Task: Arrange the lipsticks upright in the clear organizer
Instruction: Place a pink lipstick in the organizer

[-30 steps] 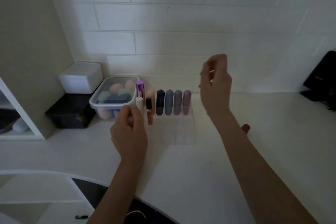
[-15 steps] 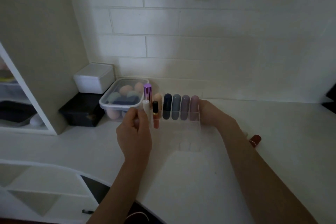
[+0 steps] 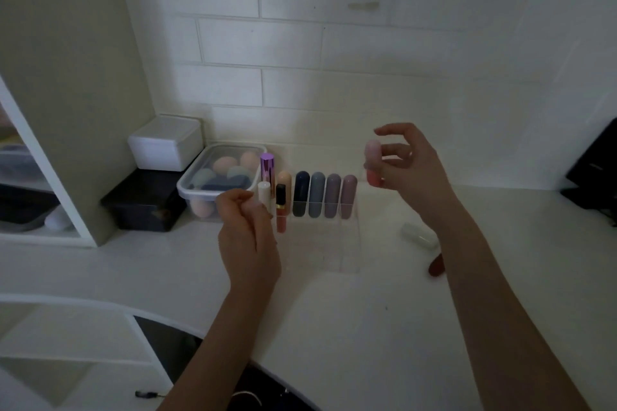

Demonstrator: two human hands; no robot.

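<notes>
The right hand (image 3: 409, 167) pinches a pink lipstick (image 3: 373, 162) above the clear organizer (image 3: 347, 243). The left hand (image 3: 248, 233) is loosely curled beside the white lipstick (image 3: 264, 195); whether it holds it, I cannot tell.

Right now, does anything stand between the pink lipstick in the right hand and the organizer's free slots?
Nothing visible does. The right hand holds the pink lipstick above and right of the clear organizer, whose near slots look free.

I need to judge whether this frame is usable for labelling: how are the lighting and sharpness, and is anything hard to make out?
Head view: dim and underexposed, the wall brightest at centre; wide-angle bending along the edges; the pink lipstick pinched in the right hand is motion-blurred; the clear organizer nearly vanishes against the white counter; the left hand is reasonably sharp.
</notes>
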